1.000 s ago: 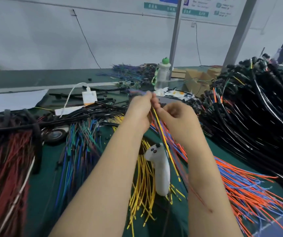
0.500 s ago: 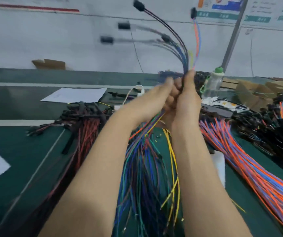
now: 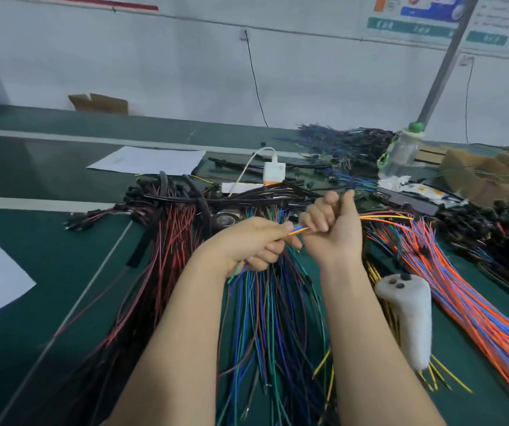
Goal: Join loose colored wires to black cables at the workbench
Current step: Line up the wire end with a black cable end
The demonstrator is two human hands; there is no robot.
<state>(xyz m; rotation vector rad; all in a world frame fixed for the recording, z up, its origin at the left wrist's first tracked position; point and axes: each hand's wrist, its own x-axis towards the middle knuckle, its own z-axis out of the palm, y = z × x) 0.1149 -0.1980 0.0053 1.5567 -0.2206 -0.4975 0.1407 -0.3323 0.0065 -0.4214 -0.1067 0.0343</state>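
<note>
Both hands hold one small bundle of colored wires (image 3: 298, 230) level above the green workbench (image 3: 63, 259). My left hand (image 3: 253, 244) grips the bundle's left part, and wire ends stick out below the fist. My right hand (image 3: 331, 229) curls round the bundle further right; yellow and orange wires (image 3: 385, 217) run out past it to the right. Under the hands lies a pile of blue, green and brown loose wires (image 3: 265, 327). Black cables with red wires (image 3: 167, 229) lie to the left.
A long sheaf of orange and blue wires (image 3: 462, 290) lies at the right, with a white foam-like piece (image 3: 410, 315) over yellow wires. A black cable heap (image 3: 499, 229), a plastic bottle (image 3: 400, 155), a white charger (image 3: 273, 172) and paper sheets (image 3: 149, 159) sit around.
The hands have come down from holding the bundle upright, connectors in the air, to holding it level. The view has shifted slightly.
</note>
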